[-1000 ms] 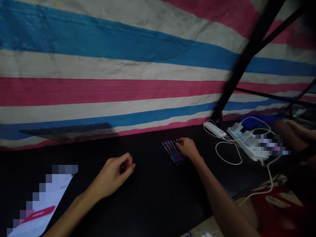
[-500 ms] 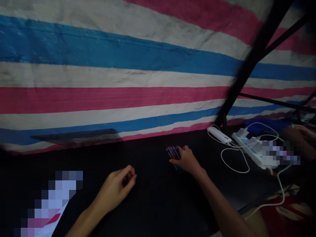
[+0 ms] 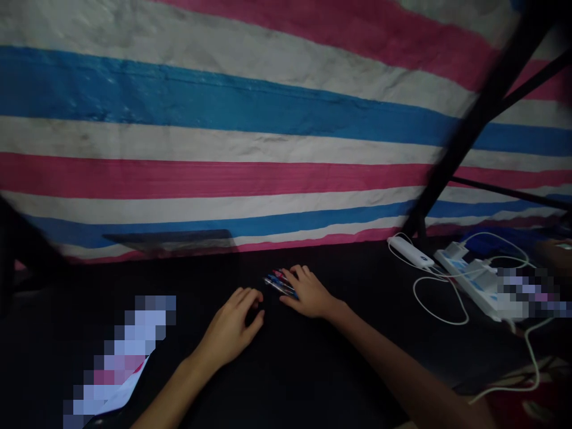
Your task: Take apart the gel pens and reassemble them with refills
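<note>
Several pens (image 3: 277, 281) with coloured parts lie bunched on the black table (image 3: 286, 369), near its middle. My right hand (image 3: 308, 293) rests over their right end, fingers spread, thumb and fingertips touching them; whether it grips any is hidden. To the left of the pens is my left hand (image 3: 236, 325), its fingers bent and the thumb apart from them, with nothing visible between. It does not touch the pens.
A white power strip (image 3: 473, 286) with plugs and looping cables lies at the right, beside a white elongated device (image 3: 410, 251). A pixelated sheet (image 3: 129, 357) is at the left. Striped sheeting (image 3: 268, 179) hangs behind; a dark metal frame (image 3: 473, 137) stands at the right.
The pens and my right hand have shifted left, closer to my left hand, and the pens are now turned more sideways. My left hand has opened somewhat. The view has moved a little.
</note>
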Tool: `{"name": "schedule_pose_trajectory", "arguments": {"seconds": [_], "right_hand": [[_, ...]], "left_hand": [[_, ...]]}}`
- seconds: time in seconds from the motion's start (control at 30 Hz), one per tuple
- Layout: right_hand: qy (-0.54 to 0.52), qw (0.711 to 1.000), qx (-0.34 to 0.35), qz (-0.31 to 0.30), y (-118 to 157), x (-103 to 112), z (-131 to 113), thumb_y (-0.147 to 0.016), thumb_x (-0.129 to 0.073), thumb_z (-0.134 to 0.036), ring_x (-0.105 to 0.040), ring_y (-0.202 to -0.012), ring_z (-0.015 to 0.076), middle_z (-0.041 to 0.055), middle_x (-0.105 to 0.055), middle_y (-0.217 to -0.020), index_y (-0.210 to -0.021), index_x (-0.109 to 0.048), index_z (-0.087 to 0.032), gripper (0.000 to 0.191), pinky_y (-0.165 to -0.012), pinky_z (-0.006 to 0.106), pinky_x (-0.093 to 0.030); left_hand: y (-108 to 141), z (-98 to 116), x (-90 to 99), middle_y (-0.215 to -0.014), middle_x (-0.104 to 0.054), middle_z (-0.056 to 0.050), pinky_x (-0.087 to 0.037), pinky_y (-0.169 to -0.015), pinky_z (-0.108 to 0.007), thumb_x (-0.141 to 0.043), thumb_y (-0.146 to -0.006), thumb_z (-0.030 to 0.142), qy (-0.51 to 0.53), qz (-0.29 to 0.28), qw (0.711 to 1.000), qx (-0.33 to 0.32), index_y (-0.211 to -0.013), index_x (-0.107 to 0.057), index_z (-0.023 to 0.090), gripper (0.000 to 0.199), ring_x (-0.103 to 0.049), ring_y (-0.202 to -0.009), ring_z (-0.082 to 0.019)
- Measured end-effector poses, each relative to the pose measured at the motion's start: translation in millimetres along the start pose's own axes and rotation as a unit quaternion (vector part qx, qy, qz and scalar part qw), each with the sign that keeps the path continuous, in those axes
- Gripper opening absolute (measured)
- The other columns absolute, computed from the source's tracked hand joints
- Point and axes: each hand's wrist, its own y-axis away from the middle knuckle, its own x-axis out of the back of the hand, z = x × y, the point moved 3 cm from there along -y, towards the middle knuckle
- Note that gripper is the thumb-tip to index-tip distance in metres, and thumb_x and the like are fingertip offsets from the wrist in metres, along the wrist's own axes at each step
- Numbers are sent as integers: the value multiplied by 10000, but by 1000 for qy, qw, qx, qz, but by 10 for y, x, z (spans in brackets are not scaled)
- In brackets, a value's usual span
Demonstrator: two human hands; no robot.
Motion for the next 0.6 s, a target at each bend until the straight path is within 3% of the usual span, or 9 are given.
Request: {"name": "schedule_pose_trajectory", "arguments": {"seconds": [0.1, 0.2, 0.4, 0.6], "right_hand": [[1, 998, 63, -23, -158, -5, -87, -827, -422, -606, -389, -1061, 301, 153, -406, -1235, -1408, -258, -181, 738, -883, 442, -364], [6, 993, 115, -36, -291, -10, -127, -813, -406, -646, -399, -1060, 294, 149, -418, -1241, -1410, -262, -185, 768, -892, 445, -359], [26, 987, 149, -50, -392, -13, -199, -779, -338, -727, -385, -1108, 313, 166, -415, -1288, -1425, -225, -167, 862, -926, 464, -325], [-15, 995, 93, -36, -280, 53, -142, -760, -369, -737, -364, -1147, 319, 156, -378, -1339, -1434, -200, -202, 876, -945, 480, -293]], "left_hand": [[-11, -71, -16, -1171, -513, -85, -412, -879, -425, -493, -822, 245, -55, 38, 998, -8, -1169, -485, 236, 348, -461, -1076, -255], [-8, -189, -68, -1359, -399, -80, -372, -922, -481, -480, -843, 264, -102, 28, 994, 6, -1314, -378, 284, 482, -342, -1231, -290], [15, -317, -134, -1301, -493, -52, -330, -943, -496, -388, -906, 302, -132, -1, 991, 5, -1244, -481, 313, 351, -389, -1216, -269], [16, -303, -110, -1312, -469, -68, -354, -929, -481, -425, -885, 276, -114, 10, 993, 12, -1255, -463, 304, 373, -419, -1199, -261]]}}
